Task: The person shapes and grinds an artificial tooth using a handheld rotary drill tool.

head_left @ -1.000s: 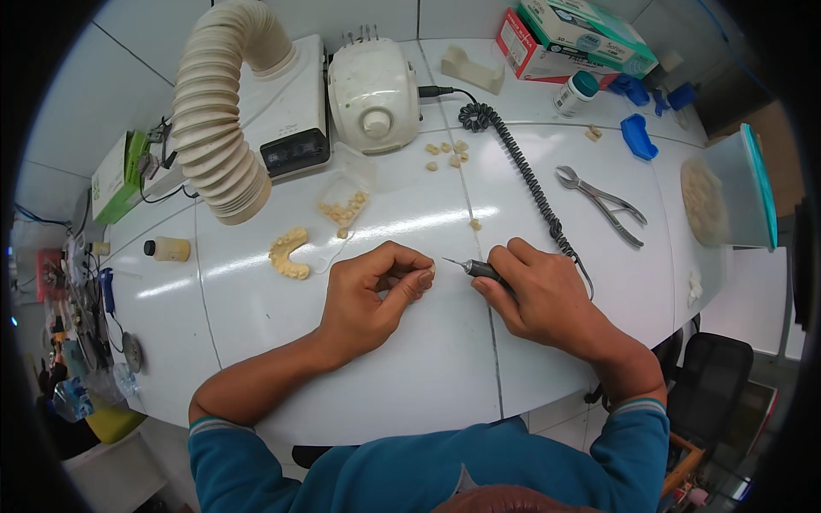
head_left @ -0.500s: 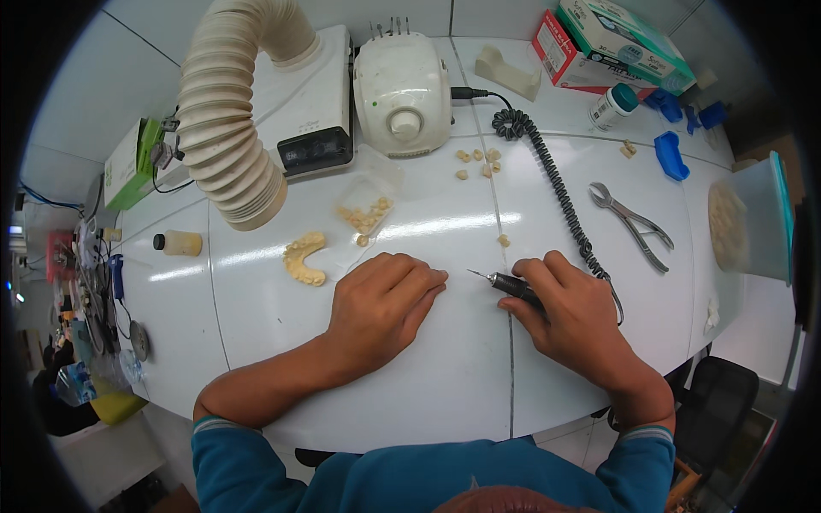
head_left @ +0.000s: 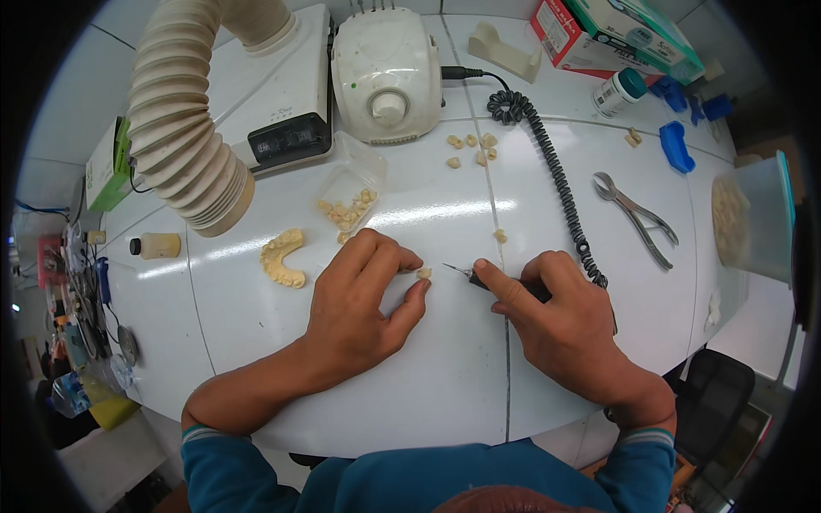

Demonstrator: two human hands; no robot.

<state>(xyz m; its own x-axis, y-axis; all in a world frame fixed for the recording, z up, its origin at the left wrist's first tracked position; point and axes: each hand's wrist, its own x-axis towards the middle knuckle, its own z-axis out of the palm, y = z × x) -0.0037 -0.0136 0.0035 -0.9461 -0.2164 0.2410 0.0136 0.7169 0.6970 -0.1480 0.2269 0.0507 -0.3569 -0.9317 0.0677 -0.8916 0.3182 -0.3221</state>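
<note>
Watching through the head view, I'm seeing the left hand pinching a small cream tooth-shaped piece between thumb and forefinger, seemingly leaving its right side exposed. The right hand is holding a dark handpiece in curled fingers, its thin tip pointing at the piece without touching. A coiled cord is running beyond that hand, probably giving slack.

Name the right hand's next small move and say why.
Probably ease the right hand slightly left: its thin-tipped dark handpiece points toward the small cream piece pinched in the left hand, yet a gap separates the two.
</note>
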